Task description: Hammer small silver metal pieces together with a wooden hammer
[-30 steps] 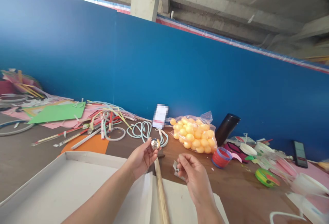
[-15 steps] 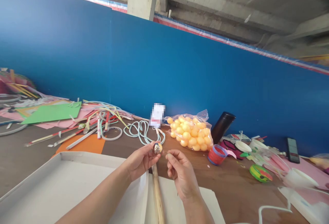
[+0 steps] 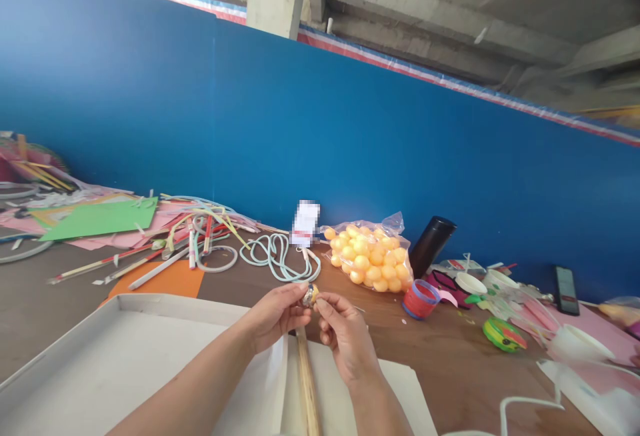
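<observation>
Two hands busy: my L hand point(image 3: 277, 319) pinches the shiny ball point(image 3: 308, 297), R hand point(image 3: 346, 339) w/ fingers pressed tog. at its edge; looks unfinished, can't tell what's left.

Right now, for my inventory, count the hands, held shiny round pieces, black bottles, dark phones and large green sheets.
Hands (left hand, right hand): 2
Shiny round piece: 1
Black bottle: 1
Dark phone: 1
Large green sheet: 1
Total: 6

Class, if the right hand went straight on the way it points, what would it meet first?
The right hand would probably meet the shiny round object in the left hand; it sits just ahead, though contact is unclear.
</observation>
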A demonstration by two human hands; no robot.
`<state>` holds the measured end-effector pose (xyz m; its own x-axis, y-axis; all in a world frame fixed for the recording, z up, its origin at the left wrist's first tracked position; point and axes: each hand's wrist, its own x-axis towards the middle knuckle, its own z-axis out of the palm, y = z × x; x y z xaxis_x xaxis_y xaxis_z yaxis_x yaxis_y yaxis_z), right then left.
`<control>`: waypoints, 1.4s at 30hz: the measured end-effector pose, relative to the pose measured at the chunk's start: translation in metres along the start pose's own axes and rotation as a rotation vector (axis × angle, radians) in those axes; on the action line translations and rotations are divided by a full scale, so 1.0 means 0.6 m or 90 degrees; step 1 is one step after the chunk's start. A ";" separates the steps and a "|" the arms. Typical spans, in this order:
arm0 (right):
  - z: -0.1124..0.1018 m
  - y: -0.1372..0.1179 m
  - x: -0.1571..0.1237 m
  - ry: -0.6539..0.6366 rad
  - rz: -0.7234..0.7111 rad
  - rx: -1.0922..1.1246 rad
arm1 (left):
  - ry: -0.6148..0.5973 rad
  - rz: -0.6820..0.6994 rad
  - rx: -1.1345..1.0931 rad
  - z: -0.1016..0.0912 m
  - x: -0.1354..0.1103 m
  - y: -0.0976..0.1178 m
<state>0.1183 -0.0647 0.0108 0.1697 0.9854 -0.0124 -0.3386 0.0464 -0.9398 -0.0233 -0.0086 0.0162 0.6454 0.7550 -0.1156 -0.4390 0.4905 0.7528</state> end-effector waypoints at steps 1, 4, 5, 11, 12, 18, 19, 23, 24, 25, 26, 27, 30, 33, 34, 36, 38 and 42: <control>-0.001 0.001 0.000 -0.001 0.002 0.001 | 0.005 0.000 0.006 0.000 0.000 -0.001; -0.003 0.002 0.001 -0.003 0.012 0.005 | 0.011 -0.004 0.022 0.000 0.001 -0.003; -0.003 0.002 0.001 -0.003 0.016 0.007 | 0.012 -0.006 0.025 0.000 0.002 -0.003; -0.004 0.000 0.002 -0.012 0.032 0.021 | 0.030 -0.023 0.048 0.002 0.003 -0.003; -0.004 0.000 0.002 -0.014 0.033 0.023 | 0.035 -0.024 0.052 0.001 0.004 -0.003; -0.008 0.000 0.003 -0.030 0.035 0.026 | 0.025 -0.037 0.046 -0.005 0.006 -0.006; -0.009 -0.001 0.002 -0.034 0.034 0.024 | 0.025 -0.036 0.044 -0.006 0.006 -0.005; -0.011 -0.005 -0.001 -0.041 0.026 0.009 | 0.027 -0.034 0.050 -0.006 0.005 -0.003; -0.011 -0.006 -0.002 -0.042 0.025 0.003 | 0.025 -0.035 0.054 -0.005 0.005 -0.002; -0.011 -0.006 -0.003 -0.042 0.024 -0.002 | 0.025 -0.035 0.058 -0.004 0.004 -0.002; -0.012 -0.006 -0.003 -0.041 0.022 -0.008 | 0.025 -0.035 0.062 -0.003 0.003 -0.002; -0.012 -0.006 -0.003 -0.039 0.021 -0.013 | 0.024 -0.034 0.064 -0.003 0.003 -0.002; -0.012 -0.005 0.000 -0.030 0.015 -0.023 | 0.021 -0.032 0.072 -0.003 0.004 -0.002; -0.013 -0.003 0.001 -0.023 0.013 -0.026 | 0.024 -0.036 0.084 -0.003 0.006 -0.004; -0.013 -0.002 0.001 -0.021 0.013 -0.027 | 0.026 -0.036 0.088 -0.003 0.006 -0.004; -0.012 -0.002 0.000 -0.021 0.015 -0.029 | 0.026 -0.036 0.095 -0.002 0.006 -0.004; -0.012 -0.002 -0.001 -0.023 0.017 -0.031 | 0.023 -0.036 0.102 0.000 0.005 -0.003; -0.011 -0.003 -0.002 -0.026 0.020 -0.031 | 0.028 -0.037 0.110 0.000 0.006 -0.004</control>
<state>0.1247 -0.0669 0.0100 0.1218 0.9921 -0.0287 -0.2982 0.0090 -0.9545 -0.0198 -0.0070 0.0140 0.6364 0.7483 -0.1874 -0.2854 0.4541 0.8440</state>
